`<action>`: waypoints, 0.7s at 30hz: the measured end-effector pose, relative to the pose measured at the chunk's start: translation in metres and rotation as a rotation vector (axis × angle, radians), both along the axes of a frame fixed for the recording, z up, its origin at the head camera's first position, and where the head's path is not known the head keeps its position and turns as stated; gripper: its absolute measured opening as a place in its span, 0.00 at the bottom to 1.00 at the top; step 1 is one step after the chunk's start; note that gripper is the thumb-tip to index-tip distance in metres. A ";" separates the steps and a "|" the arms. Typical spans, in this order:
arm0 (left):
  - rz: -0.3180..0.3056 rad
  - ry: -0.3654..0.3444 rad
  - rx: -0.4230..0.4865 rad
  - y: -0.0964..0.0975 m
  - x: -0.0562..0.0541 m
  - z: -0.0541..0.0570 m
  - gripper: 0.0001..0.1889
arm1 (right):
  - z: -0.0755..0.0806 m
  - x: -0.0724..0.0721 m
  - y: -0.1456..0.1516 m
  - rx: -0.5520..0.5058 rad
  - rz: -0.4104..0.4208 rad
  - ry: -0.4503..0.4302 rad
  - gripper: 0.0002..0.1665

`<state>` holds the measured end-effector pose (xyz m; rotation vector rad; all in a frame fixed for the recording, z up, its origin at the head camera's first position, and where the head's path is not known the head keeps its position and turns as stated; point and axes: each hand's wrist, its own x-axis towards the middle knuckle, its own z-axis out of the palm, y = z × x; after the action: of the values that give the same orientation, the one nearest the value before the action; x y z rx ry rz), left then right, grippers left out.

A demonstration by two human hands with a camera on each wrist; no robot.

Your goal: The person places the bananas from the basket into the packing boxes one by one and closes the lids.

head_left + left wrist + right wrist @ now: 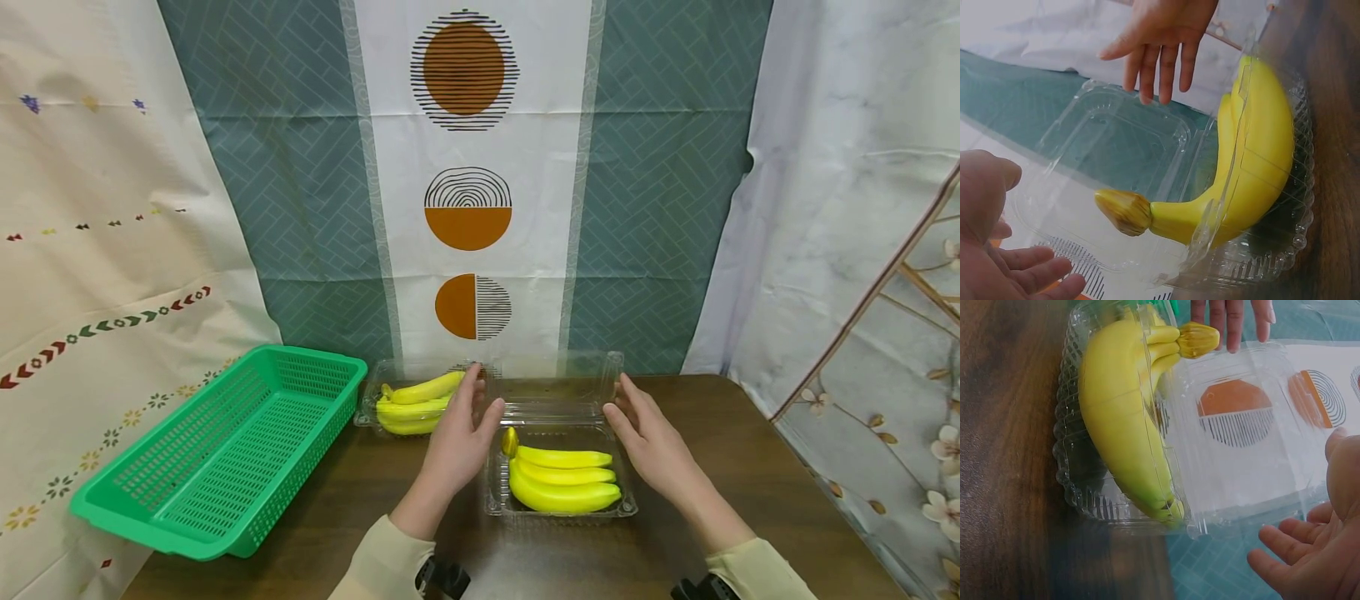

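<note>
A bunch of yellow bananas (pixel 566 487) lies in the base of a clear plastic clamshell box (pixel 491 500), its stem toward the left. The lid (pixel 551 387) stands raised at the back. On the lid's left side is my left hand (pixel 459 442), fingers extended. My right hand (pixel 654 437) is at the lid's right side, fingers also fairly straight. Both wrist views show the palms facing each other across the box, with nothing gripped. The brown-tipped stem (pixel 1124 212) sticks out above the base's rim in the left wrist view.
Behind my left hand, a second clear box (pixel 366 412) contains another bunch of bananas (pixel 412 412). A green plastic basket (pixel 303 462) stands at the left of the brown table (pixel 738 492). Patterned cloths (pixel 660 208) hang at the back and sides.
</note>
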<state>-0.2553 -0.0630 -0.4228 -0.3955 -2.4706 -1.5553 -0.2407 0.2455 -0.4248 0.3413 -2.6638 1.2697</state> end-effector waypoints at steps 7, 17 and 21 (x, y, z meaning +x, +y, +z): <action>-0.007 0.009 -0.029 -0.003 0.007 0.002 0.39 | 0.000 0.006 0.001 0.016 -0.014 0.014 0.48; -0.001 0.029 -0.068 -0.007 0.014 0.000 0.35 | -0.002 0.012 0.003 0.017 -0.015 0.041 0.44; 0.002 0.037 -0.099 -0.007 0.019 0.000 0.35 | -0.003 0.014 0.005 0.015 -0.012 0.042 0.45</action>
<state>-0.2367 -0.0697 -0.4224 -0.4324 -2.5254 -1.4161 -0.2269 0.2501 -0.4277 0.3499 -2.6378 1.2255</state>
